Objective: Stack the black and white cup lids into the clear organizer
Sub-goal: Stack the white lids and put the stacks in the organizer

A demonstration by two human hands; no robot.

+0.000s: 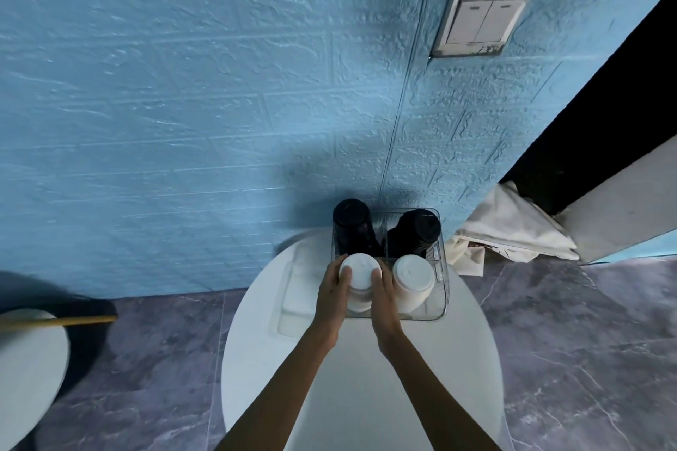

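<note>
A clear organizer [441,289] stands on the round white table [366,395], near its far edge. Two tall stacks of black lids fill its far compartments, the left stack [353,227] and the right stack [417,232]. Two stacks of white lids stand in the near compartments. My left hand [335,291] and my right hand [383,298] clasp the near-left white stack [361,278] from both sides. The near-right white stack [413,284] stands untouched beside my right hand.
A clear flat tray or lid [296,298] lies on the table left of the organizer. A blue textured wall rises just behind. White cloth [509,231] is bunched on the floor at right. A second round table [25,366] with a wooden stick sits at left.
</note>
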